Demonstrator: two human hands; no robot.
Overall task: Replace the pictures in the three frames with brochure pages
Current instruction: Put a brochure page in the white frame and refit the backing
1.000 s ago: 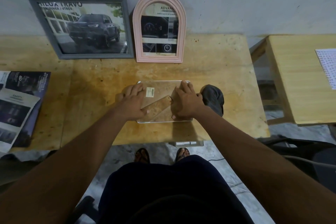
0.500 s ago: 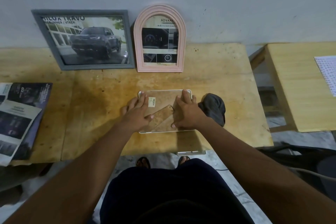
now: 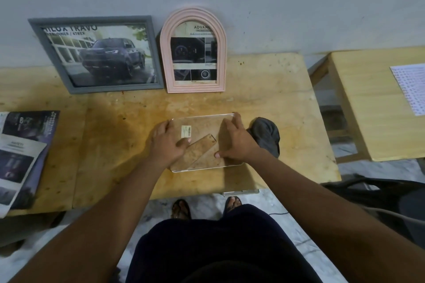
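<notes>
The grey frame (image 3: 92, 20) and the pink arched frame (image 3: 166, 53), upper left and upper centre against the wall, already show brochure pages, so two of three seem done. The clear frame (image 3: 200, 122) lies flat on the surface (image 3: 115, 140) in the centre and looks empty. The left hand (image 3: 166, 142) and right hand (image 3: 239, 140) press on it with fingers fairly straight, while the brochure (image 3: 25, 145) waits at the left edge.

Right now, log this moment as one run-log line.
left hand, right hand: rest on clear acrylic frame, flat on wooden table | grey rectangular frame, pink arched frame: filled, against wall
</notes>
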